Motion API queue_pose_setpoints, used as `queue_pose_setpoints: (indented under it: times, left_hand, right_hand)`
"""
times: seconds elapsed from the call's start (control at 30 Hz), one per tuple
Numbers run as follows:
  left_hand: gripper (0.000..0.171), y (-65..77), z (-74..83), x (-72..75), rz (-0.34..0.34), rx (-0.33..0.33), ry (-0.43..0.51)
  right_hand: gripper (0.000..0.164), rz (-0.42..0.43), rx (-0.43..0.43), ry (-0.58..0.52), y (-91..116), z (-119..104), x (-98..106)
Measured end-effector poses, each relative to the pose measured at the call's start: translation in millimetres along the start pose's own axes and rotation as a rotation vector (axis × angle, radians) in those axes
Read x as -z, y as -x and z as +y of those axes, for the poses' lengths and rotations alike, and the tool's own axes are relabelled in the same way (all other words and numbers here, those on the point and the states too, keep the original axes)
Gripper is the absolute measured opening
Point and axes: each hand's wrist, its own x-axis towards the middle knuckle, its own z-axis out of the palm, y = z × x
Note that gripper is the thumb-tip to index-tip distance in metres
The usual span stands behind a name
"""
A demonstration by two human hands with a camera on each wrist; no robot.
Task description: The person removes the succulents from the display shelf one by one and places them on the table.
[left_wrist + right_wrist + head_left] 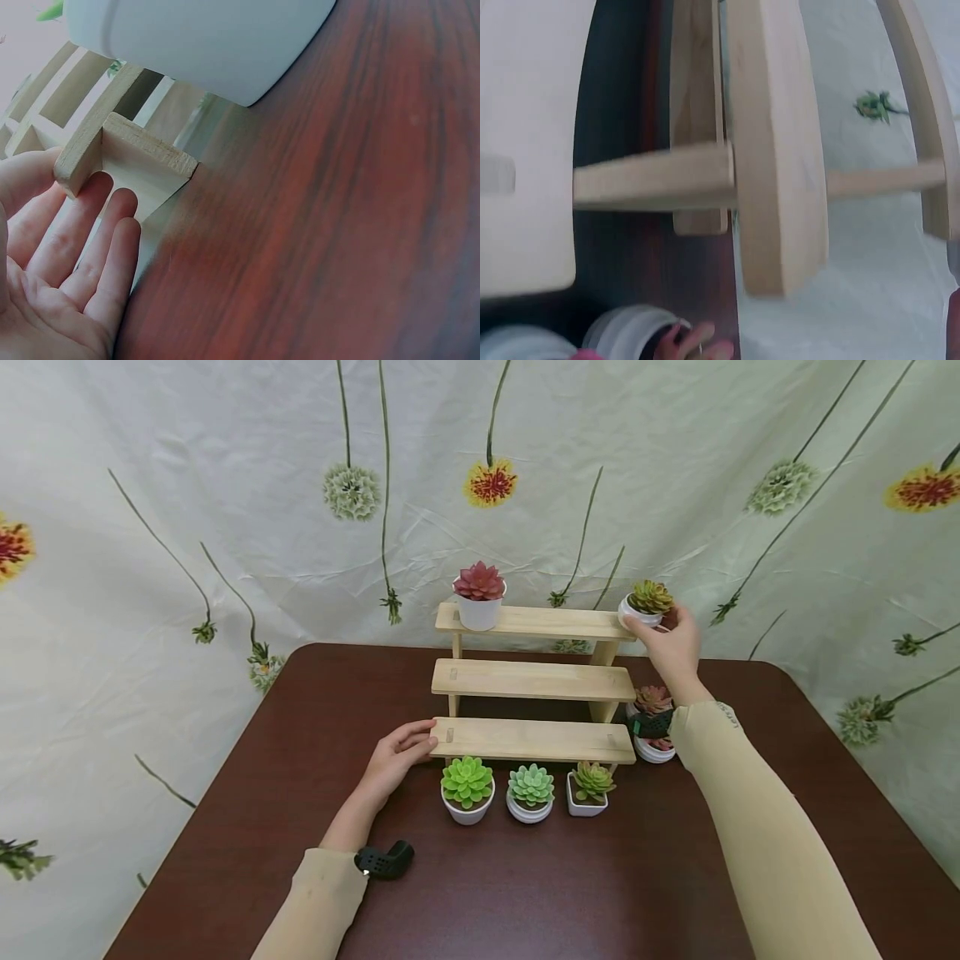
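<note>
A three-tier wooden plant stand (532,739) stands on the table. My left hand (393,760) pinches the left end of its lowest shelf, thumb above and fingers beneath, as the left wrist view shows (67,255). At the right end of the top shelf, my right hand (675,643) grips a small succulent with yellow-green leaves (651,597) by its round white pot. That pot overlaps the shelf's end in the head view. A red succulent in a white pot (480,610) stands at the left of the top shelf.
In front of the stand are a bright green succulent (467,783), a pale green one (531,787) and one in a square pot (590,785). Reddish succulents (654,700) sit right of the stand, partly behind my right wrist. A flowered cloth (262,443) hangs behind the table (480,893).
</note>
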Motion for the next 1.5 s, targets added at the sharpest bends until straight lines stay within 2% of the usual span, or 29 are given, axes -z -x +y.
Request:
queue_pose_setpoints:
  times: [0.1,0.13,0.3,0.47,0.77,1.13,1.5]
  left_hand:
    - [0.042,-0.2,-0.3,-0.7,0.002,-0.006,0.001]
    - [0.042,-0.2,-0.3,-0.9,0.003,-0.007,0.000]
    - [0.042,0.1,-0.1,-0.9,0.006,-0.005,-0.009]
    - [0.042,-0.3,0.0,-0.7,0.007,0.001,-0.009]
    - [0.043,0.9,1.5,-0.1,0.005,-0.006,-0.009]
    - [0.043,-0.5,1.5,-0.4,0.002,0.001,-0.008]
    - [0.042,0.3,1.9,-0.7,0.006,0.000,-0.001]
  right_hand:
    - [0.074,0.025,-0.027,0.000,-2.4,7.8,10.1]
    - [0.074,0.036,-0.037,-0.027,-7.9,17.6,13.2]
    - [0.080,0.074,-0.078,-0.036,-13.8,38.8,29.8]
    - [0.083,0.081,-0.110,0.068,-3.6,38.9,48.0]
    - [0.083,0.091,-0.186,0.146,2.0,63.9,76.6]
    - [0.082,0.118,-0.281,0.188,15.1,94.7,94.6]
    - [0.087,0.093,-0.332,0.204,25.8,123.5,100.2]
